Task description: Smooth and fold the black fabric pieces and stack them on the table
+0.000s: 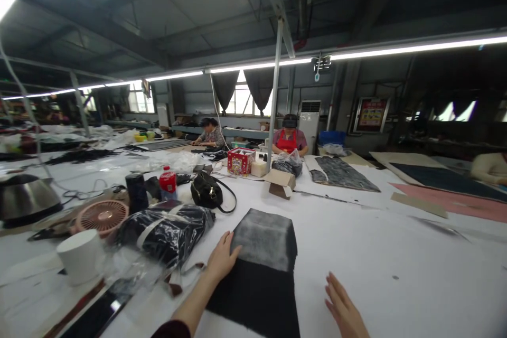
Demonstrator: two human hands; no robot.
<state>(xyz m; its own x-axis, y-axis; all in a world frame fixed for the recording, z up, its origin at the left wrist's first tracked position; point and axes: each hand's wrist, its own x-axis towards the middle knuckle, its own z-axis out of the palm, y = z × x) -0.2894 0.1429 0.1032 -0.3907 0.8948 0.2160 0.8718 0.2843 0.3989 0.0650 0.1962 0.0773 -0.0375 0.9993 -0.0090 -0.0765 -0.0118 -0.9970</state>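
Observation:
A dark piece of fabric or fur-like material (pixel 263 237) lies on the white table in front of me, its far part greyish and its near part plain black. My left hand (pixel 224 257) rests on its left edge, thumb and fingers apart, where the grey and black parts meet. To the right of the piece, my right hand (pixel 343 303) hovers over or near the table with its fingers stretched out and holds nothing. The near end of the black part runs down to the bottom of the view.
On the left stand a plastic-wrapped black bundle (pixel 170 227), a pink fan (pixel 102 216), a white cylinder (pixel 80 256), a kettle (pixel 27 198) and a red-capped bottle (pixel 168 184). Ahead are a black bag (pixel 206 190), a cardboard box (pixel 280 182) and a metal post (pixel 275 95). Other people sit beyond.

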